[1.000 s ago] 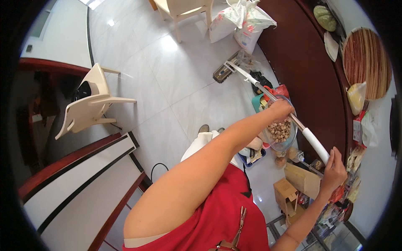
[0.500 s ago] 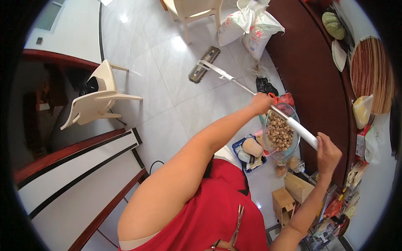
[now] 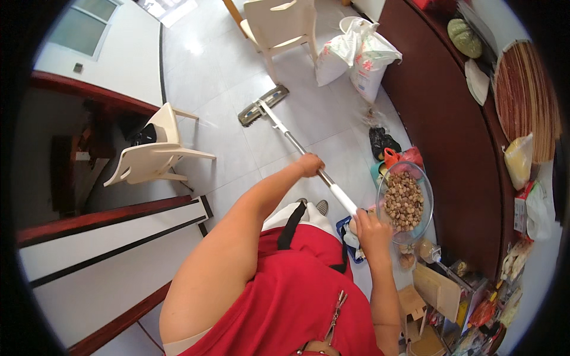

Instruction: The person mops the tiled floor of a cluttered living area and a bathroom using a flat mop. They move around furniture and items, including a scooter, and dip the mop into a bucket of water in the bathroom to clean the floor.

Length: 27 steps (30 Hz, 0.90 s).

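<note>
A flat mop (image 3: 287,135) slants across the floor, its pole metal with a white grip at the near end. My left hand (image 3: 310,165) is wrapped round the middle of the pole. Closed on the white grip at the near end is my right hand (image 3: 373,232). The wide grey-brown mop head (image 3: 263,105) lies on the pale tiles, just short of a cream chair (image 3: 284,29). Close to the right of my right hand, a clear oval tub (image 3: 431,207) holds many small brown pieces.
Stuffed white sacks (image 3: 368,68) stand by the dark red cabinet (image 3: 436,89) on the right. A second cream chair (image 3: 145,160) is at the left. A black bag (image 3: 383,142), a blue basket (image 3: 343,228) and cardboard boxes (image 3: 411,301) line the right side.
Both my hands have moved left with the mop, the right one coming in from beyond the tub. The mop head has slid left and away, toward the far chair.
</note>
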Tool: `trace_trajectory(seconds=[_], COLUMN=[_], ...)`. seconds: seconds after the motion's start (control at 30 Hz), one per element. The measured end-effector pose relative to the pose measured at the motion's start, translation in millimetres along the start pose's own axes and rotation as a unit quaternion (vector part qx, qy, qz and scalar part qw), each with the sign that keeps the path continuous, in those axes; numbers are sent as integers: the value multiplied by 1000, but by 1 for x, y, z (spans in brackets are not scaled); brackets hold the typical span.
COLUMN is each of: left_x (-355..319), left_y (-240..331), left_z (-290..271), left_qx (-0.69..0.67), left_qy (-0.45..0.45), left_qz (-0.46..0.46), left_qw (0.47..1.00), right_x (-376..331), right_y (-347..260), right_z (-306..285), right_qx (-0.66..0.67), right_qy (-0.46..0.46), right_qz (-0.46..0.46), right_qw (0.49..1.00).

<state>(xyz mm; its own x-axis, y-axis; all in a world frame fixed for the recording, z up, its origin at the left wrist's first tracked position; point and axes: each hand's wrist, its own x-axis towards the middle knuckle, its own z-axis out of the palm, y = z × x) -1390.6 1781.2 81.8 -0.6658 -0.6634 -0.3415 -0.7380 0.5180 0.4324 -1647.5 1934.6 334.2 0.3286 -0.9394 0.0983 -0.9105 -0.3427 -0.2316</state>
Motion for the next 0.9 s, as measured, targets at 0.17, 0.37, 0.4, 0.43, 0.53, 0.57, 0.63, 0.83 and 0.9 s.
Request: trace_trajectory(seconds=[0.17, 0.37, 0.4, 0.43, 0.53, 0.57, 0.63, 0.83, 0.9], left_x=[-14, -19, -21, -24, -31, -34, -43, -69, -73], left_y=[62, 49, 37, 22, -26, -47, -89, -221, -265], left_z=[-12, -65, -71, -78, -110, -119, -138, -184, -196], left_qx=[-60, -118, -127, -140, -156, -151, -147, -138, -110], left_qy=[-1, -28, -19, -8, 11, 7, 8, 57, 88], left_qz=[97, 127, 120, 109, 104, 106, 110, 103, 76], left_qw=[994, 984, 984, 984, 982, 983, 983, 983, 987], right_x=[-18, 39, 58, 76, 128, 145, 174, 272, 304], right_y=[-13, -43, -52, -62, -89, -100, -125, -206, -225], right_z=[-90, -120, -124, -124, -114, -108, -91, -42, -26], right_qx=[66, 52, 50, 48, 61, 63, 57, 65, 63], right_qy=[-105, -120, -122, -124, -98, -90, -80, -43, -36], right_qz=[90, 76, 73, 72, 50, 41, 34, 62, 69], right_qw=[988, 988, 988, 988, 992, 993, 995, 995, 995])
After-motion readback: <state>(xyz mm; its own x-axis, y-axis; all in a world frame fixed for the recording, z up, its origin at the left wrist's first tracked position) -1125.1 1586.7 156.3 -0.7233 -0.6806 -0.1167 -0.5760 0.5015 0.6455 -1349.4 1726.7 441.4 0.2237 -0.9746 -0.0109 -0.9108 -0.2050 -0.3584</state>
